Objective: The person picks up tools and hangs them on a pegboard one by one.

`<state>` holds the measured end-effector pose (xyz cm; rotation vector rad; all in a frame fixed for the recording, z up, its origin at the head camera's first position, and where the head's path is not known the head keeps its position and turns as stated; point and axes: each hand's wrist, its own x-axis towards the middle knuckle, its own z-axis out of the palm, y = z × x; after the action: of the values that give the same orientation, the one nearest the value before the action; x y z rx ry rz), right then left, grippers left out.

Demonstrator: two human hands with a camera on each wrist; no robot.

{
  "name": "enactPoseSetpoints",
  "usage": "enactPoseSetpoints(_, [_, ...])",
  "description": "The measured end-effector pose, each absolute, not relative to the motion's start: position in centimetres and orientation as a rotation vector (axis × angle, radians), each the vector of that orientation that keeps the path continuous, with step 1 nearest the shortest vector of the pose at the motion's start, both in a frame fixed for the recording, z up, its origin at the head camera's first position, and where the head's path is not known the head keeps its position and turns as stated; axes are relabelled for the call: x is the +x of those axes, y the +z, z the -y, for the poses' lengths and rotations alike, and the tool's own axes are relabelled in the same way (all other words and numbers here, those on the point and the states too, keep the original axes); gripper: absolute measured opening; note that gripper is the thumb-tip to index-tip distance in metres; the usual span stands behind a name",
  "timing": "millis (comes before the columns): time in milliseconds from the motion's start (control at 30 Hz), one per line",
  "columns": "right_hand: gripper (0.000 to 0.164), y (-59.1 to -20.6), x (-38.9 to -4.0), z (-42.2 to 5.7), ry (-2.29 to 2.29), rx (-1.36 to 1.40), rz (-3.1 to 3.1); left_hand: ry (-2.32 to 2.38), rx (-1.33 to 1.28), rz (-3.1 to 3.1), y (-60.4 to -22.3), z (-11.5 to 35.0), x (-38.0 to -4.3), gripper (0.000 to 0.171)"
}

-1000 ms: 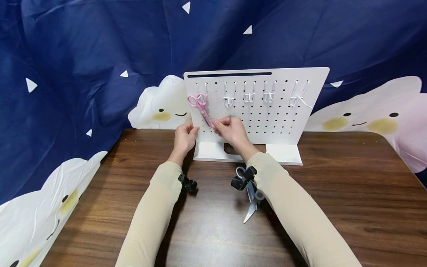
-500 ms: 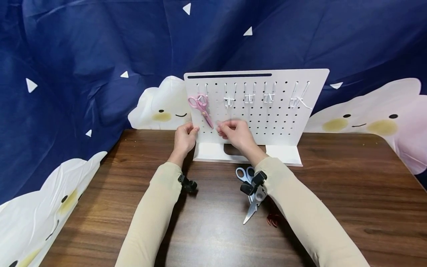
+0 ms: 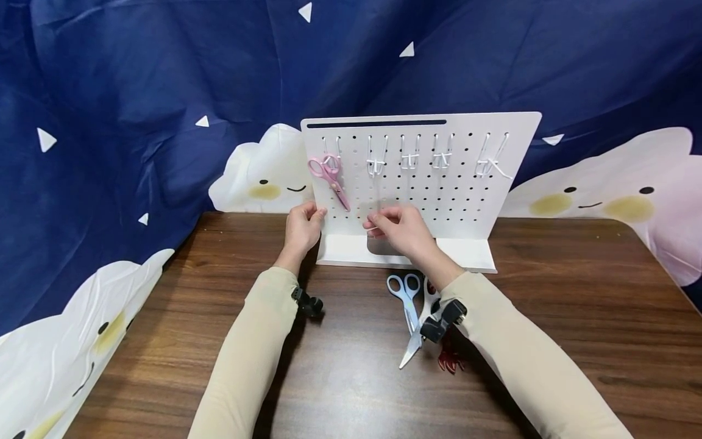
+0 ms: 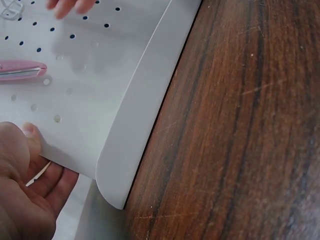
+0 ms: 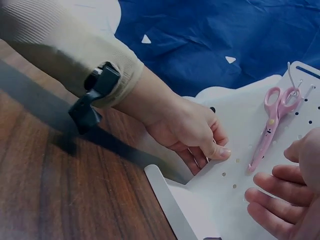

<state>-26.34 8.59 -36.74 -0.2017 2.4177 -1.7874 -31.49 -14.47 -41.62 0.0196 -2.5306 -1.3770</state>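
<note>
A white pegboard (image 3: 466, 228) stands upright on its base at the back of the table. My left hand (image 3: 304, 228) grips its lower left edge, thumb on the front face and fingers behind, as the left wrist view shows. Pink scissors (image 3: 334, 180) hang by one handle loop from the leftmost hook, blades pointing down and to the right. My right hand (image 3: 404, 231) hovers before the board's lower middle, to the right of the scissors. In the right wrist view its fingers (image 5: 280, 192) are loosely bent, with nothing between them.
Several white double hooks (image 3: 409, 161) line the board's upper part. On the table before the base lie light blue scissors (image 3: 404, 294) and another pair with a broad silver blade (image 3: 410, 353), partly behind my right wrist camera. A red object (image 3: 450, 361) lies beside them.
My right hand has drawn away from the pink scissors' tips, moving right and down. The scissors have swung slightly and hang from the hook. My left hand has stayed at the board's edge.
</note>
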Motion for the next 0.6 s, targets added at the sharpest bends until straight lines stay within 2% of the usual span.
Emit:
enactPoseSetpoints(367, [0.041, -36.9, -24.4, -10.1, -1.882, -0.207, -2.268, -1.379, 0.022, 2.537, -41.5, 14.3, -31.5, 0.024])
enactPoseSetpoints(600, [0.037, -37.2, -23.0, -10.9, -1.878, -0.243, -2.288, -1.378, 0.038, 2.541, -41.5, 14.4, -31.4, 0.027])
